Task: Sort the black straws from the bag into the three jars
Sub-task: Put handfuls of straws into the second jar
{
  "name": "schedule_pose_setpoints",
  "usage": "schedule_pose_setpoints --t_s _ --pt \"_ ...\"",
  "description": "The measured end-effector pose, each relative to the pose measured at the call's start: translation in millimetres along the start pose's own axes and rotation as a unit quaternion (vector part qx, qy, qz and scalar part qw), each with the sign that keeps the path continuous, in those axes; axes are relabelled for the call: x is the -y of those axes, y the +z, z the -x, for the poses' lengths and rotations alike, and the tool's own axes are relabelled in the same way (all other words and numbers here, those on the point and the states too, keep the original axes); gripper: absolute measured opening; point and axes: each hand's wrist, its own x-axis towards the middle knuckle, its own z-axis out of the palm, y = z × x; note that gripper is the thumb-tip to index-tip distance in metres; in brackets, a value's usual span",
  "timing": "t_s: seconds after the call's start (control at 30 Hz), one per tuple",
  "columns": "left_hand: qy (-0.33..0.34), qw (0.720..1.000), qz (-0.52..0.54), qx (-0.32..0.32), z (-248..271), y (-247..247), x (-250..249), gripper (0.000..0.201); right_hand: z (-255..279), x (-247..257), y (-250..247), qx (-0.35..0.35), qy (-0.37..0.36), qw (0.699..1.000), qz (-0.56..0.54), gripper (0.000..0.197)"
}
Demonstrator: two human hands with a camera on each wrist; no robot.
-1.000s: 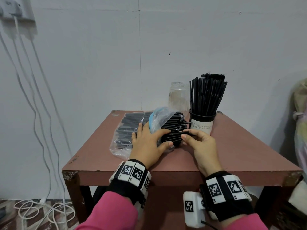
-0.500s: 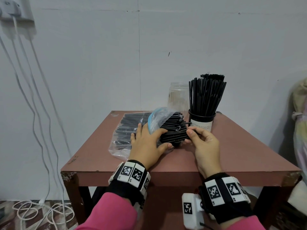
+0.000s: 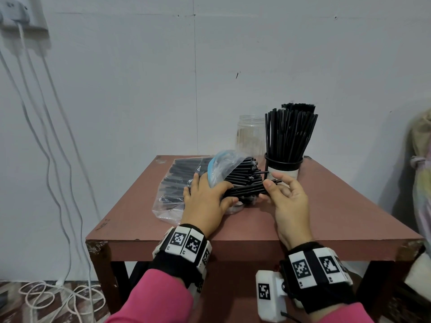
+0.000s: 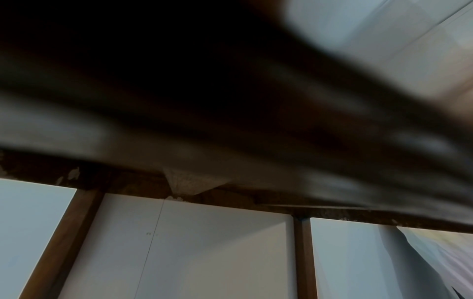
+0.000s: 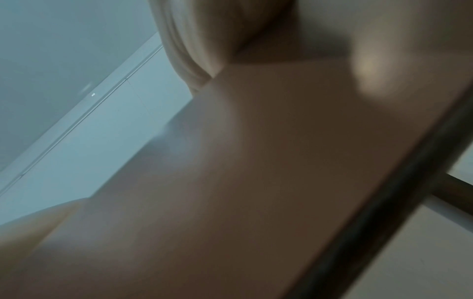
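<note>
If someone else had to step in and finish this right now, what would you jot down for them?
Left hand: presses the plastic bag of straws flat on the table.
Right hand: pinches a few straws at the bag's open mouth, partly drawn out.
Done: one jar on the right stands packed with upright straws.
Left: the clear jar behind looks empty; a third jar is not in view. Many straws remain in the bag.

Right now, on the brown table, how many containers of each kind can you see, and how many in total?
Clear plastic bag, lying flat with black straws inside: 1
Empty clear jar: 1
Jar with a black rim and white label, full of upright black straws: 1
Total: 3 containers. A third jar is not in view.
</note>
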Motion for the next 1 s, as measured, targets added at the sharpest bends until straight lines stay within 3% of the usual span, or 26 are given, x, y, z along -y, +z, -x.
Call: schedule_pose_setpoints --t_s 0.1,0.23,0.4,0.6,0.87,1.0 --pt "-0.001 1.0 -0.004 -0.006 0.0 -0.6 -0.6 0.036 0.8 1.7 0.3 0.011 0.007 1.0 -0.005 0.018" --pt "0.002 1.0 -0.011 -0.019 -0.4 0.1 -0.4 0.034 2.6 5.6 1.4 0.052 0.032 0.998 -0.026 0.036" --pt "0.007 0.999 -0.024 -0.036 -1.7 1.9 1.0 0.032 2.1 6.4 9.2 0.106 0.092 0.99 0.018 0.033" --pt "0.005 0.998 -0.007 -0.056 -2.4 2.9 2.4 0.03 -5.4 2.9 18.5 0.055 0.162 0.983 -0.062 0.018" --pt "0.001 0.998 -0.002 -0.058 -2.2 2.5 2.5 0.033 3.0 -3.8 21.5 -0.055 0.095 0.987 -0.116 0.013" --pt "0.002 0.998 -0.008 -0.056 -1.9 2.6 2.3 0.031 4.2 -5.4 19.5 -0.032 0.093 0.99 -0.104 0.014"
